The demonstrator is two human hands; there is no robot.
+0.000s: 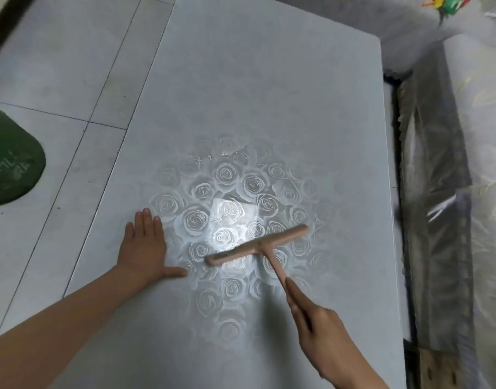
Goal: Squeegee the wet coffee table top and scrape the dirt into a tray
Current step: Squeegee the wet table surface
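Gripping the handle of a pink squeegee [257, 247], the right hand [315, 321] sets its blade across the rose pattern near the middle of the coffee table top [255, 94]. Just beside it, the left hand [147, 245] presses flat on the surface, fingers straight and spread.

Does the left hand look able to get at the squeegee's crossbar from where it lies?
Probably yes. The left hand lies flat on the table top, thumb pointing toward the near end of the squeegee crossbar, only bare surface between them. The right hand grips the handle alone, leaving the crossbar free.
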